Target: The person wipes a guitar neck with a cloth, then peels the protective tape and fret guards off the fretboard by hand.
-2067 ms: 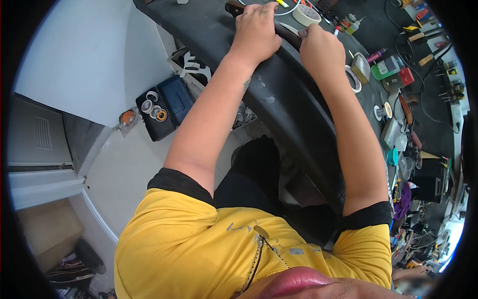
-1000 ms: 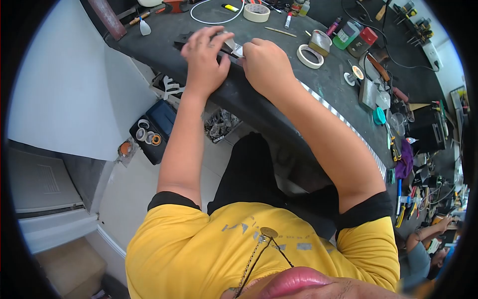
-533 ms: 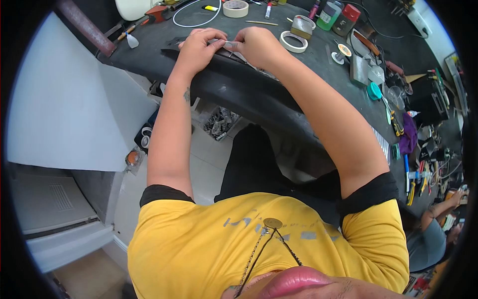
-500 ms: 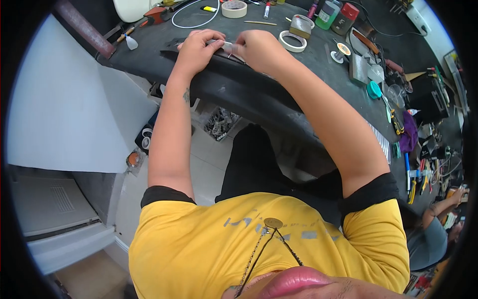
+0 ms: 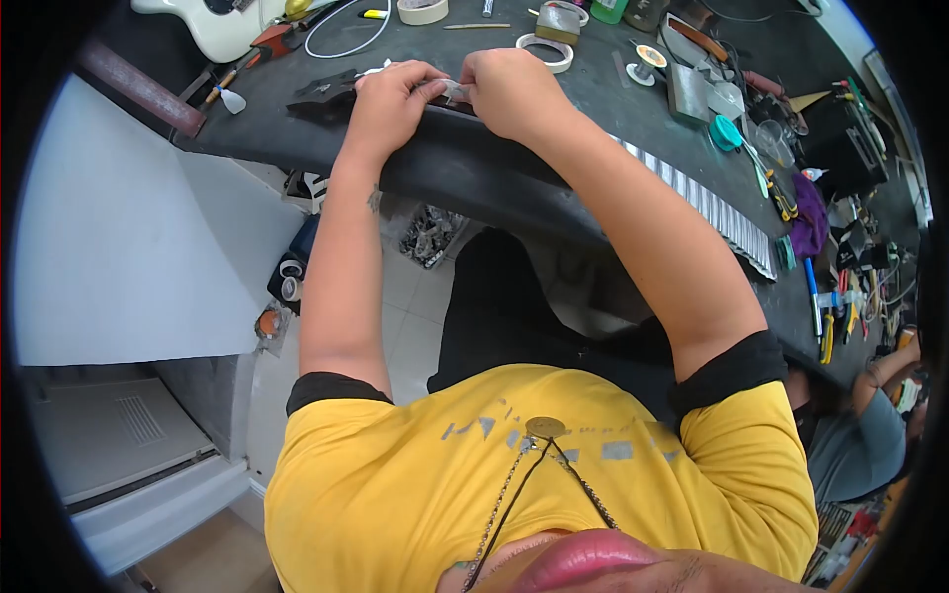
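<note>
My left hand [image 5: 393, 104] rests at the bench's front edge, thumb and fingers pinched together. It grips one end of a small whitish strip [image 5: 455, 89], perhaps paper or tape. Close beside it, my right hand [image 5: 512, 91] has its fingers curled in on the strip's other end. The curled fingers hide most of the strip. A flat dark piece [image 5: 318, 103] lies under and to the left of my left hand. What exactly that piece is, I cannot make out.
Masking tape rolls [image 5: 547, 51], a solder spool [image 5: 647, 61] and a metal block [image 5: 687, 94] lie on the bench. A white guitar body [image 5: 222, 30] is at back left. A corrugated silver strip [image 5: 707, 203] runs beside my right forearm. A co-worker [image 5: 862, 445] is at far right.
The view has shifted, so bench items sit higher and farther left, and more of the corrugated strip shows. My right fingers, blurred before, are now steadier at the whitish strip.
</note>
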